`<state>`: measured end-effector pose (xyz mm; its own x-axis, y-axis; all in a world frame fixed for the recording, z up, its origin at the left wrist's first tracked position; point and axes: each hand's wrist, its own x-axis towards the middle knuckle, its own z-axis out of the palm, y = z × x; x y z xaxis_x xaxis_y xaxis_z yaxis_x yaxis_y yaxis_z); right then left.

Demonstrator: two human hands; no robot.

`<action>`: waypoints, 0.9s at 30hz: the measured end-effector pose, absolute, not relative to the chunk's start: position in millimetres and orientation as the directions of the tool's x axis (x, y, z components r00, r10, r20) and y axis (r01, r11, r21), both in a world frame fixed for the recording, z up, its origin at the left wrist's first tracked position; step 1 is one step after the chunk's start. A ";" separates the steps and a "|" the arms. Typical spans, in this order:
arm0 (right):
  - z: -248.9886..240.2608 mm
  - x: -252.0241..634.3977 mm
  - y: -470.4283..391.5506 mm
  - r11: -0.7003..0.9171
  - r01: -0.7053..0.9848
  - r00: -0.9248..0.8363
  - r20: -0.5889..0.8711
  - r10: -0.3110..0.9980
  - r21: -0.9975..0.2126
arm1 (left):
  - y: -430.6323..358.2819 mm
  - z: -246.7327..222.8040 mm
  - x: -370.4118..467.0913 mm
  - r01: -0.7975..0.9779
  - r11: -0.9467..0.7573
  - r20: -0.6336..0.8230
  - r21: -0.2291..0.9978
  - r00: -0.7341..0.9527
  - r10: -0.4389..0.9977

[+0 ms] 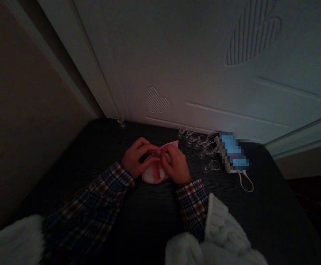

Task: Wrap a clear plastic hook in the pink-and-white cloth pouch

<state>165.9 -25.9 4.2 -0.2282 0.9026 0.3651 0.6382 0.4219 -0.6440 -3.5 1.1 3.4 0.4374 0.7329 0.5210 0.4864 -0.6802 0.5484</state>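
Observation:
Between the thumb and fingers of my left hand (135,157) is a small clear stemmed glass (154,153), partly hidden by the fingers. My right hand (178,166) pinches a pink and white cloth (155,174) against the glass's right side. The cloth hangs below both hands, and one pink corner sticks up behind the right one. Several similar small stemmed glasses (202,140) stand in a cluster to the right of my hands. Another glass (213,165) is nearer me, apart from that cluster. The dim light blurs fine detail.
A dark tabletop (143,213) carries everything. At the right lies a phone (234,151) with a lit screen, with a white cable (248,188) looping out. A lone small glass (121,121) stands at the back left. Behind rises a white panel (127,62) with heart reliefs.

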 end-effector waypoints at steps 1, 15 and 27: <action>4.4 165.8 -26.1 0.433 0.632 -0.239 0.370 0.898 -0.643 | 1.1 3.2 -3.5 0.485 -0.681 0.522 0.549 0.438 0.732; 2.6 166.0 -24.1 0.351 0.677 -0.168 0.329 0.929 -0.647 | 1.7 2.4 -2.6 0.471 -0.692 0.534 0.548 0.440 0.722; 3.0 164.8 -25.7 0.404 0.655 -0.212 0.357 0.910 -0.639 | 2.2 2.5 -1.9 0.455 -0.693 0.521 0.559 0.457 0.720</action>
<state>164.8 -25.7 3.0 -0.2120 0.9096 0.3573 0.6549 0.4036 -0.6390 -1.9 2.2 2.5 0.4574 0.7204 0.5213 0.4546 -0.6933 0.5592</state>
